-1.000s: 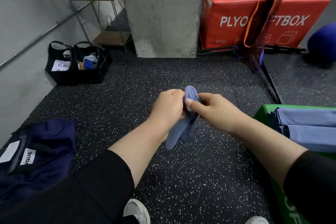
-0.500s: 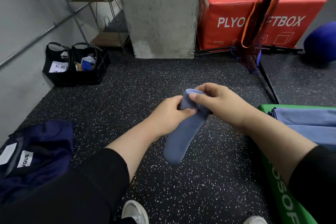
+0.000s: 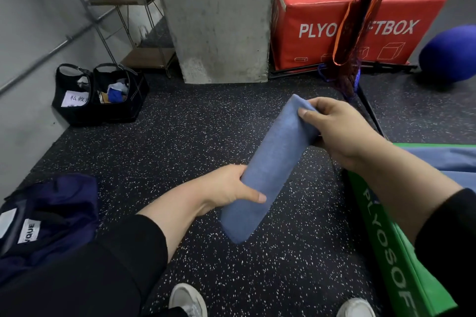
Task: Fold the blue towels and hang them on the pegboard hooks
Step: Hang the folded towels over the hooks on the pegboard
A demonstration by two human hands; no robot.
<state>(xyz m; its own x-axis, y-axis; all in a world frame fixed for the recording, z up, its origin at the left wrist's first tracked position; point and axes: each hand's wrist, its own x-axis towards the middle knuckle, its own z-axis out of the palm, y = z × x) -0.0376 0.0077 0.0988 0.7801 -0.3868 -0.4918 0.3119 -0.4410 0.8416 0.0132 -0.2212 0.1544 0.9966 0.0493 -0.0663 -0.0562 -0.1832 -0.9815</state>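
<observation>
left hand (image 3: 226,188) slid down blue towel (image 3: 268,162), gripping | right hand (image 3: 334,128) pinches top | hands apart now

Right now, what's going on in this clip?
A person holds a folded blue towel in the air over the speckled floor, right hand gripping its upper end, left hand gripping near its lower end. More blue towels lie on a green box at right. No pegboard is in view.
</observation>
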